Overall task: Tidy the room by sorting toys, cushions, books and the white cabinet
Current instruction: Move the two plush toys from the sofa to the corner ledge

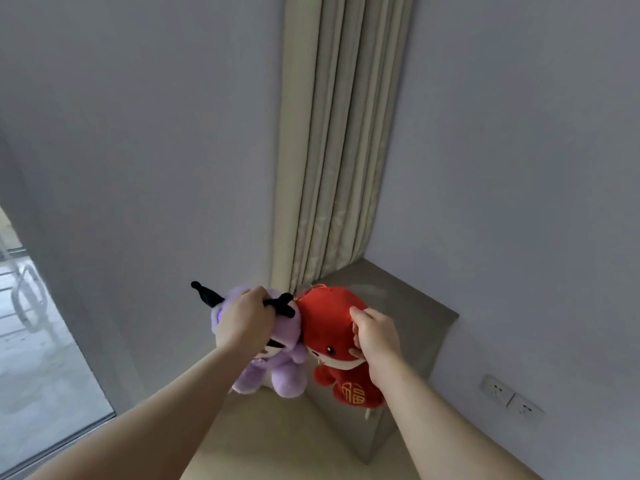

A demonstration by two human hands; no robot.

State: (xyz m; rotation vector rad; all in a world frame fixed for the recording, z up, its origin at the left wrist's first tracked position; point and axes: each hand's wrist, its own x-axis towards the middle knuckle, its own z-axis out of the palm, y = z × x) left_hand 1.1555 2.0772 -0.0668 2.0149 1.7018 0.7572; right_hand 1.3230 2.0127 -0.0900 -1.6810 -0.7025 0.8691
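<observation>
Left hand (242, 322) grips the purple plush (287, 375) by its head, right hand (375, 336) the red plush (325, 320) at 3 o'clock; best lowered together, upright, onto the grey ledge (415, 306).

Two plush toys (287, 375) (325, 323), two sockets (495, 388) (526, 408), one curtain (332, 150).

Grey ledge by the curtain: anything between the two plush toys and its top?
Nothing visible does. The left hand grips the purple plush toy and the right hand the red plush toy at the grey ledge; the beige curtain hangs at its back corner. The part behind the toys is hidden.
</observation>
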